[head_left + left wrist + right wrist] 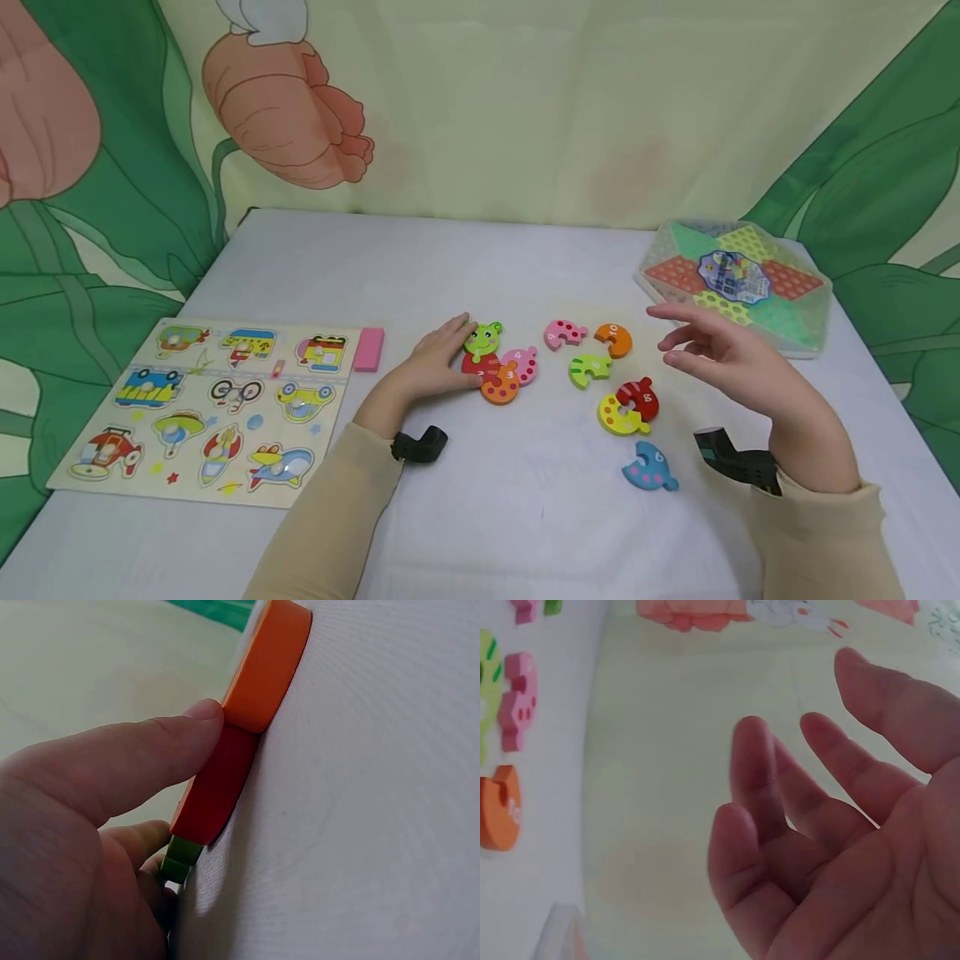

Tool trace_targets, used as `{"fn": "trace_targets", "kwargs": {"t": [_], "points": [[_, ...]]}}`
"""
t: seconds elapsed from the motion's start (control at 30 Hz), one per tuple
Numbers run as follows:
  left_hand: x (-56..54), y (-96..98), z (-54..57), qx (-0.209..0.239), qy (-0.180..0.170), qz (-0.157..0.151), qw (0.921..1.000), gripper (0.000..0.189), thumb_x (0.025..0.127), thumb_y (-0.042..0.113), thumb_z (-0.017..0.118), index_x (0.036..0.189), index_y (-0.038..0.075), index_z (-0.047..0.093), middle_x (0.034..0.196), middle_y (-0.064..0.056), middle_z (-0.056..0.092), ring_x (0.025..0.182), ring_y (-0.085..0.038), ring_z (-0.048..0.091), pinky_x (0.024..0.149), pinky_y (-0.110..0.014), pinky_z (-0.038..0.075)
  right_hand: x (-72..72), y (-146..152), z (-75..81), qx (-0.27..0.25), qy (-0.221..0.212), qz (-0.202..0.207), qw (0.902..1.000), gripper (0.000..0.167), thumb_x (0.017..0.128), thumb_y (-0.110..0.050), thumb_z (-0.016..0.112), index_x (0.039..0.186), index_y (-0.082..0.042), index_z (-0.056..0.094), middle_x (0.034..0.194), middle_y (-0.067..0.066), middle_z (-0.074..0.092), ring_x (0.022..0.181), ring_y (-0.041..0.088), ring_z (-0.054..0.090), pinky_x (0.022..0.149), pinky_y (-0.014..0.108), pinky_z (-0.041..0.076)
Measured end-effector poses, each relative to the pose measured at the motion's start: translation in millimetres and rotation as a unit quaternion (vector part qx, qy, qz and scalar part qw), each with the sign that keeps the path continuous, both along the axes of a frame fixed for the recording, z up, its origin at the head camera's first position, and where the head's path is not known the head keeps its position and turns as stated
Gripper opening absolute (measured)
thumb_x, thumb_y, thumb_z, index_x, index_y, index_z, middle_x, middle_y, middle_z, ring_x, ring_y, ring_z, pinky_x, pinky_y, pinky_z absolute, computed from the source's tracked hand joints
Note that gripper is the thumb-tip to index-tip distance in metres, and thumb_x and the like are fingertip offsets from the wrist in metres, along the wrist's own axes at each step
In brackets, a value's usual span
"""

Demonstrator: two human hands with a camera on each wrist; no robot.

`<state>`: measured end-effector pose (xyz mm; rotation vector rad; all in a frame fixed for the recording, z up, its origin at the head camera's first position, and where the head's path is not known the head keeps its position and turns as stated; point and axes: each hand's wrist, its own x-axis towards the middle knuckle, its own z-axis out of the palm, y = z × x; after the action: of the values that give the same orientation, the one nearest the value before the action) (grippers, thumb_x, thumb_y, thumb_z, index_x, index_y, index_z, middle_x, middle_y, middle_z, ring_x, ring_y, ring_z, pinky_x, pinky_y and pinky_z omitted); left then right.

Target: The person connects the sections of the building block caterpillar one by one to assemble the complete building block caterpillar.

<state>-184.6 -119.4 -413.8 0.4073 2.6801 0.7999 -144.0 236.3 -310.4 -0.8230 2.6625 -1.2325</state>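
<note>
My left hand [431,361] rests at the left side of a small group of joined puzzle pieces. Its thumb touches the edge of the red piece [217,787], beside the orange piece [270,664], while its other fingers reach the green animal-head piece [482,341]. A pink spotted piece [522,364] adjoins the group on the right. Raised over the table's right side, my right hand [731,358] holds nothing; its fingers are loosely bent in the right wrist view. Nearest it are an orange piece [617,340] marked 10 and a dark red piece [642,400].
Other loose pieces are pink [563,333], green [588,370] and blue [649,467]; a yellow one [619,417] meets the dark red. A vehicle picture board [191,400] and pink block [369,349] lie left. A clear-lidded box [738,283] stands back right, before the curtain.
</note>
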Motion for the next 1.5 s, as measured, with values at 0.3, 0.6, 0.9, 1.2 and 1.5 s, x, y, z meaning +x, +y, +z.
{"fn": "trace_targets", "kwargs": {"t": [0.3, 0.6, 0.9, 1.2, 1.5], "points": [[0.4, -0.9, 0.6, 0.002, 0.005, -0.004, 1.0, 0.087, 0.075, 0.041, 0.067, 0.145, 0.019, 0.021, 0.154, 0.0, 0.008, 0.142, -0.021, 0.007, 0.114, -0.047, 0.008, -19.2, -18.5, -28.8, 0.078, -0.125, 0.006, 0.9891, 0.049, 0.088, -0.018, 0.059, 0.133, -0.008, 0.042, 0.113, 0.016, 0.055, 0.089, 0.013, 0.057, 0.071, 0.022, 0.051], [-0.4, -0.2, -1.9, 0.004, 0.01, -0.001, 0.9999, 0.086, 0.075, 0.04, 0.067, 0.145, 0.018, 0.022, 0.154, -0.001, 0.01, 0.142, -0.021, 0.008, 0.114, -0.047, 0.009, -37.1, -17.1, -58.8, 0.071, -0.166, 0.037, 0.9828, 0.05, 0.086, -0.018, 0.061, 0.132, -0.007, 0.044, 0.112, 0.014, 0.055, 0.081, 0.019, 0.053, 0.067, 0.023, 0.048], [-0.8, 0.1, -3.0, 0.005, 0.013, 0.0, 0.9999, 0.087, 0.074, 0.04, 0.068, 0.145, 0.018, 0.022, 0.154, -0.001, 0.01, 0.142, -0.021, 0.008, 0.114, -0.046, 0.008, -42.6, -21.4, -73.4, 0.127, -0.18, -0.003, 0.9754, 0.05, 0.085, -0.022, 0.062, 0.132, -0.016, 0.046, 0.083, 0.006, 0.049, 0.077, 0.021, 0.045, 0.063, 0.027, 0.041], [-1.2, 0.0, -3.3, 0.007, 0.016, -0.005, 0.9998, 0.086, 0.075, 0.041, 0.067, 0.145, 0.018, 0.022, 0.154, -0.001, 0.01, 0.142, -0.021, 0.008, 0.114, -0.046, 0.008, -41.4, -30.0, -76.3, 0.157, -0.146, -0.017, 0.9765, 0.044, 0.085, -0.016, 0.061, 0.128, -0.012, 0.051, 0.08, 0.006, 0.045, 0.075, 0.019, 0.043, 0.061, 0.028, 0.037], [-0.9, -0.4, -3.1, 0.005, 0.016, -0.004, 0.9998, 0.087, 0.075, 0.041, 0.067, 0.145, 0.018, 0.022, 0.154, -0.001, 0.01, 0.142, -0.02, 0.008, 0.114, -0.046, 0.008, -41.3, -32.1, -78.4, 0.159, -0.11, -0.019, 0.981, 0.042, 0.085, -0.013, 0.061, 0.126, -0.009, 0.053, 0.094, 0.008, 0.054, 0.08, 0.019, 0.044, 0.065, 0.027, 0.04]]}}
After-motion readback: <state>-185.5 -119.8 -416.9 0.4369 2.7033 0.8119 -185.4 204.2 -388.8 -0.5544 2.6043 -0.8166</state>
